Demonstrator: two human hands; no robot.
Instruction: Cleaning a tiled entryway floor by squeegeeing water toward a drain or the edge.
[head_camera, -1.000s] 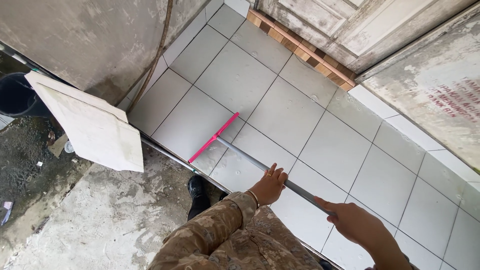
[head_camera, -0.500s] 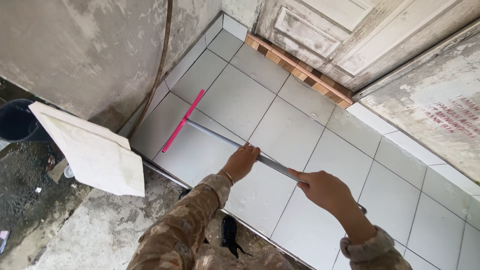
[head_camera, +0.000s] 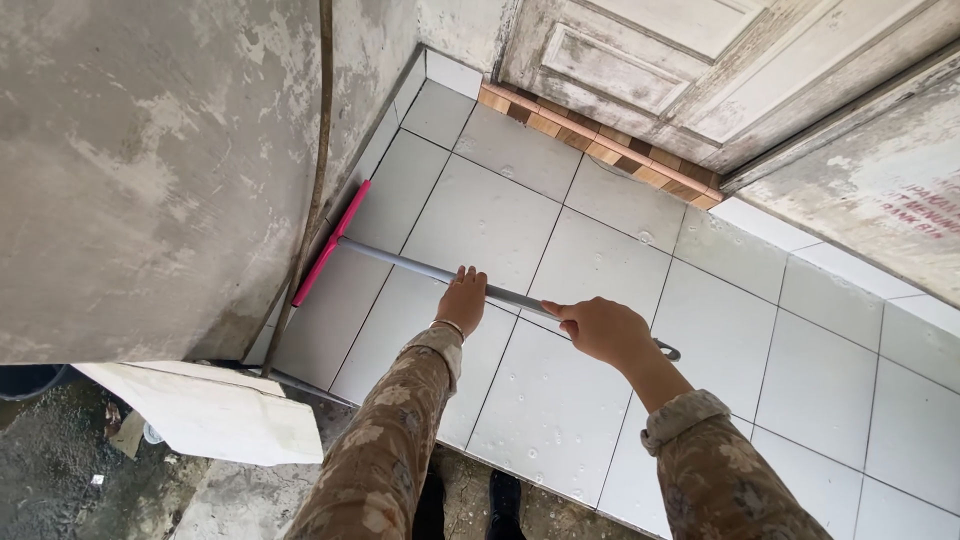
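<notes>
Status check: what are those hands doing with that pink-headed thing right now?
Left hand and right hand grip the grey handle. Pink squeegee blade against the wall base. Hose beside it.

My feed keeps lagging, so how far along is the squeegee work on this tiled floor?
Done: the pink squeegee blade sits at the base of the left wall, at the tiled floor's edge. In hand: left hand and right hand both grip the grey handle. Left: water droplets show on tiles near the wooden threshold and near the feet.
</notes>
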